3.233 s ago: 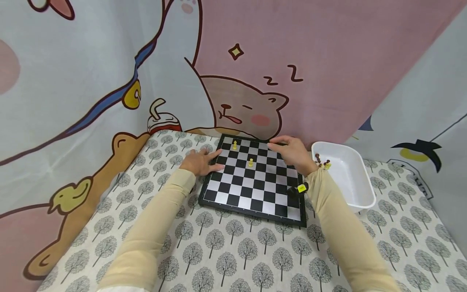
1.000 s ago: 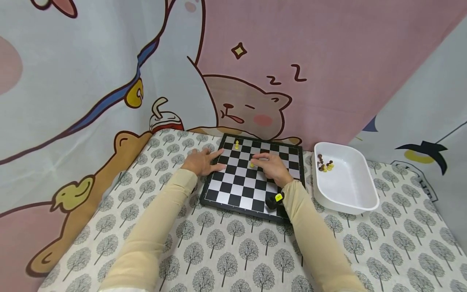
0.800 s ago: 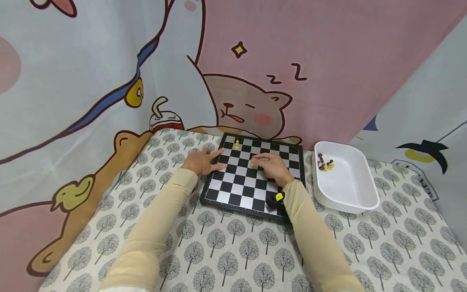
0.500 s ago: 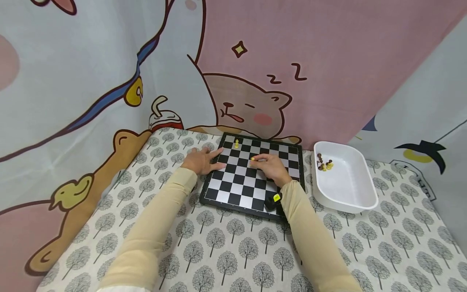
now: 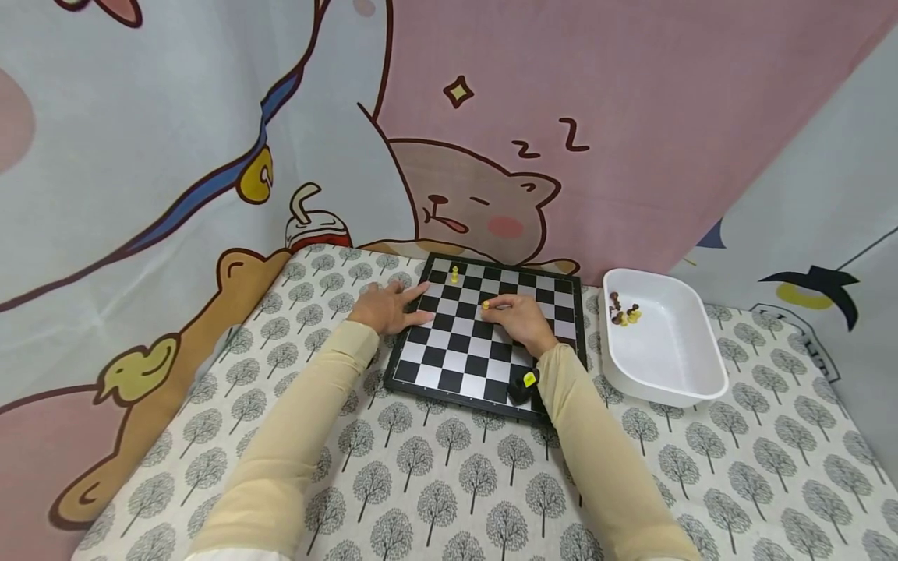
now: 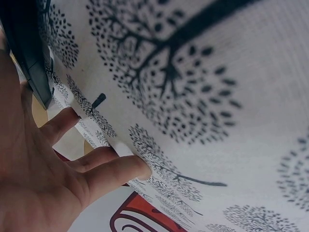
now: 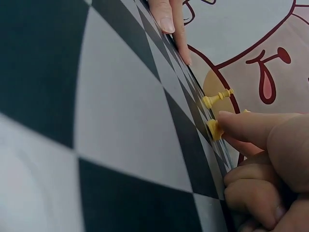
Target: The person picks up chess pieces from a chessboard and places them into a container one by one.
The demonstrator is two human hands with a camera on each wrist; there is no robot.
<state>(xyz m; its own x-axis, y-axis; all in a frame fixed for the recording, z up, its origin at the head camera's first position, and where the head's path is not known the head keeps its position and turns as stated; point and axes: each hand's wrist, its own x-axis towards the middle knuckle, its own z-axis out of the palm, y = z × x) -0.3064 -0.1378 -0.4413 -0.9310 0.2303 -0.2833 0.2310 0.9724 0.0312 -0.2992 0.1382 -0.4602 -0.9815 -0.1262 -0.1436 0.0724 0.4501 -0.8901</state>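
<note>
A black-and-white chessboard (image 5: 454, 362) lies on the table. My right hand (image 5: 522, 321) is over its middle, thumb and finger pinching a yellow chess piece (image 5: 486, 305); in the right wrist view the base of the pinched chess piece (image 7: 214, 129) shows just at the squares, and most of the body is covered by fingers. Another yellow chess piece (image 5: 454, 274) stands upright near the far left corner. My left hand (image 5: 384, 309) rests at the board's left edge with fingers spread, thumb and forefinger over the rim. The left wrist view shows its other fingers (image 6: 118, 174) extended beside the cloth.
To the right of the board stands a white plastic tub (image 5: 673, 366), with several dark brown and yellow chess pieces (image 5: 623, 312) lying at its left side. A tree-print cloth (image 5: 435, 499) covers the table. A cartoon-printed curtain (image 5: 631, 117) hangs directly behind the board.
From the board's far edge, my right hand has come nearer and left to the middle yellow chess piece and now pinches it. Lately it has barely shifted. My left hand stays put.
</note>
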